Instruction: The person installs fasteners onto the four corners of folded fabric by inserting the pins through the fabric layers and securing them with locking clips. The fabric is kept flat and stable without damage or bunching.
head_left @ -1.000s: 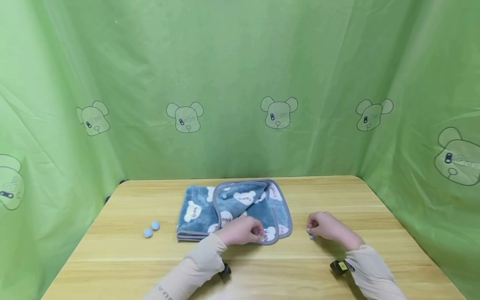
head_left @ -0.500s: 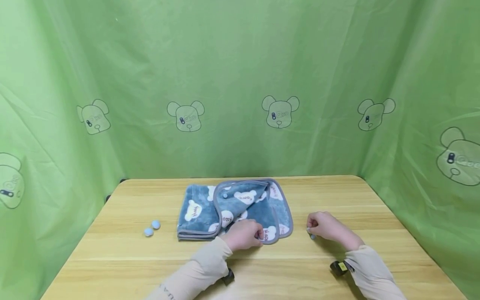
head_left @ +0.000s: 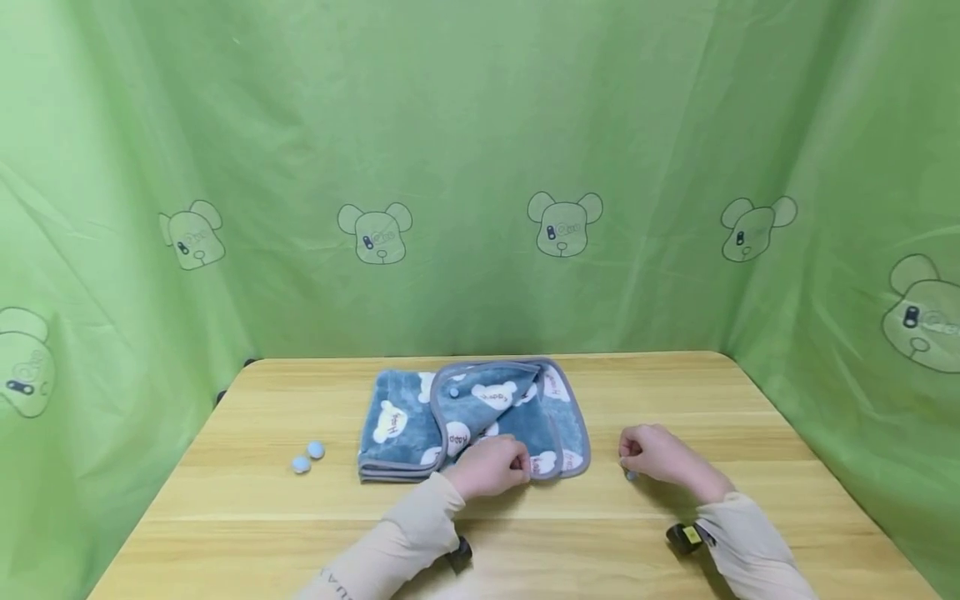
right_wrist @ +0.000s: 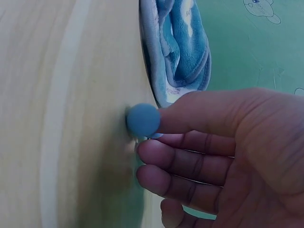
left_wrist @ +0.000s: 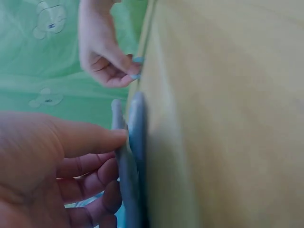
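Observation:
A folded blue blanket (head_left: 405, 433) with white bear prints and grey trim lies on the table. My left hand (head_left: 491, 467) is at its front edge; in the left wrist view, the thumb and curled fingers pinch the grey trim (left_wrist: 127, 178) of one layer. To the right of the blanket, my right hand (head_left: 656, 452) is low over the table. It holds a small blue round-capped piece (right_wrist: 143, 119) by the thumb; a second bit of blue shows behind the thumb tip. Another round blue cap (head_left: 453, 392) sits on the blanket's turned-back flap.
Two small blue round-capped pieces (head_left: 307, 457) lie on the wooden table (head_left: 570, 550), left of the blanket. A green curtain (head_left: 465, 308) with bear outlines surrounds the table at the back and sides.
My left fingers have closed on the blanket's front edge, and that hand has shifted very slightly. My right hand stays nearly where it was with the blue piece. The view has drifted a little.

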The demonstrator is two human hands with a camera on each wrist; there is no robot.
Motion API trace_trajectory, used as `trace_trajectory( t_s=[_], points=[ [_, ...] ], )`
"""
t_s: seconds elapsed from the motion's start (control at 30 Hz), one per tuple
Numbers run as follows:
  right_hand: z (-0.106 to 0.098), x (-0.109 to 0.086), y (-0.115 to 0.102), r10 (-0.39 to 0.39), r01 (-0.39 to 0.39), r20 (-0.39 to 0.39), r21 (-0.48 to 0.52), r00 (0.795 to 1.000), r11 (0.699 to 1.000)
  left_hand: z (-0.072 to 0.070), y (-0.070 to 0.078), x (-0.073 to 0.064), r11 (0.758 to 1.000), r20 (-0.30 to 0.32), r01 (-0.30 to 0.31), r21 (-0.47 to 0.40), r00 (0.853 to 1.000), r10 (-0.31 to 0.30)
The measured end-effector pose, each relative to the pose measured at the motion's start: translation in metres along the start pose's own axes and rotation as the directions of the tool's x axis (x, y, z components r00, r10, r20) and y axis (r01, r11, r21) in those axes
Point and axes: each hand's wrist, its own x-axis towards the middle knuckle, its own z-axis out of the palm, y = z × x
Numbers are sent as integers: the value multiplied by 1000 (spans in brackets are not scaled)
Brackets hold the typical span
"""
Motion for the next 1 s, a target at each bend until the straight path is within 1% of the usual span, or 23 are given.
trace_trajectory(
  t_s=[0.07, 0.13, 0.2, 0.3, 0.37, 0.4, 0.43, 0.5, 0.53, 0.6, 0.67, 0.73, 0.8, 0.93, 1.0],
  points=[
    [-2, 0, 0, 0, -1, -11, -6, 1000, 1000, -6, -3, 1, 997, -8, 14, -79, 1000, -15],
    [-3, 2, 1, -10, 10, -28, -19, 1000, 1000, -12, -6, 1, 987, -18, 25, -158, 999, -29],
    [-4, 4, 0, -22, 21, -50, -30, 998, 999, -18, -10, 2, 973, -32, 27, -228, 999, -35],
    [-4, 8, -5, -43, 42, -91, -21, 995, 999, -26, -17, 2, 951, -60, 26, -309, 997, -47],
    [-4, 11, -13, -61, 61, -136, -4, 989, 998, -31, -20, 1, 932, -84, 31, -360, 994, -66],
    [-2, 13, -17, -78, 80, -170, 6, 982, 997, -33, -22, 1, 923, -101, 35, -383, 992, -80],
    [-1, 15, -21, -100, 106, -206, 16, 973, 994, -35, -24, 1, 914, -120, 38, -405, 988, -94],
    [4, 20, -30, -156, 170, -285, 25, 946, 985, -38, -27, 1, 896, -162, 42, -442, 979, -126],
    [6, 23, -35, -191, 210, -325, 25, 926, 977, -39, -29, 1, 890, -183, 44, -453, 973, -140],
    [13, 28, -44, -260, 295, -394, 31, 882, 955, -41, -32, 1, 888, -221, 45, -458, 962, -163],
    [20, 32, -54, -323, 375, -432, 38, 842, 926, -43, -34, 1, 885, -250, 43, -463, 952, -177],
    [27, 36, -64, -373, 440, -450, 51, 812, 896, -44, -34, 1, 883, -265, 43, -467, 946, -186],
    [34, 40, -74, -401, 481, -452, 73, 797, 874, -45, -34, 1, 880, -280, 34, -474, 942, -188],
    [47, 46, -90, -421, 520, -451, 117, 787, 846, -45, -34, 0, 876, -303, 29, -482, 932, -198],
    [52, 48, -96, -435, 542, -466, 119, 770, 832, -43, -35, 0, 874, -314, 28, -484, 927, -204]
  ],
)
